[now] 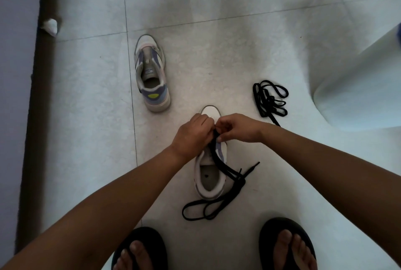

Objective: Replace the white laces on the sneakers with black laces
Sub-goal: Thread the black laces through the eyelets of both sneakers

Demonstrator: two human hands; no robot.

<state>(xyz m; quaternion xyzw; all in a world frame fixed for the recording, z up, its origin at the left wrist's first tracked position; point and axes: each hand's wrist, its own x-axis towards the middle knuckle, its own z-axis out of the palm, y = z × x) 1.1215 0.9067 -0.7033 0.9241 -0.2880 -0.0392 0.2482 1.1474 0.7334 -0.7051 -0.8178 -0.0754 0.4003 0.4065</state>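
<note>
my forearms are bare to the near edge of the view, no sleeves, no watch or bands at the wrists. on my feet i wear black open-toed slippers, left slipper (141, 246) and right slipper (286, 241), toes uncovered.

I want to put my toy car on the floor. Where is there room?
Bare floor lies between the far sneaker and the spare black lace, and left of the far sneaker up to the dark baseboard. It is crowded around the near sneaker, where both hands work a black lace that trails toward the feet.
</note>
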